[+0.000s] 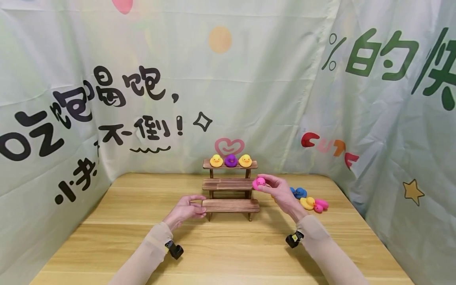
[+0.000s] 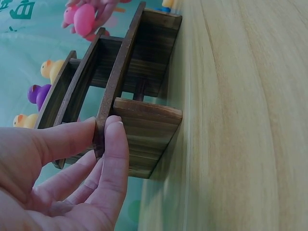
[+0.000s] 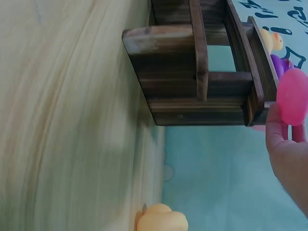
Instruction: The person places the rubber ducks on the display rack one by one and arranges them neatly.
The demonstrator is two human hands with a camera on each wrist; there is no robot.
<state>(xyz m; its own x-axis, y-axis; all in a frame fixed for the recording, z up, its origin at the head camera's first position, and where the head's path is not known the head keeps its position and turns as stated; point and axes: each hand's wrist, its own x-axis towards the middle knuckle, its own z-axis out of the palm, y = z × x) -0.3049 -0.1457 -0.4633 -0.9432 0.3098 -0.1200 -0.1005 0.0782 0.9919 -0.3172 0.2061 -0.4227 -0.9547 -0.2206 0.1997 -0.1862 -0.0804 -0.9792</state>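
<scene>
A three-tier brown wooden stand (image 1: pixel 230 205) rests on the table. My left hand (image 1: pixel 186 209) pinches the left end of its lowest shelf between thumb and fingers, as the left wrist view (image 2: pixel 72 173) shows. My right hand (image 1: pixel 281 193) holds a pink duck (image 1: pixel 259 183) by the right end of the middle shelf; the duck appears large in the right wrist view (image 3: pixel 293 96). On the top shelf sit a yellow duck (image 1: pixel 216 160), a purple duck (image 1: pixel 230 160) and another yellow duck (image 1: pixel 245 160).
Right of the stand, partly behind my right hand, lie blue ducks (image 1: pixel 300 192), a yellow duck (image 1: pixel 307 203) and pink ducks (image 1: pixel 322 204) on the wooden table (image 1: pixel 228 253). Printed cloth (image 1: pixel 256 99) hangs behind and at both sides.
</scene>
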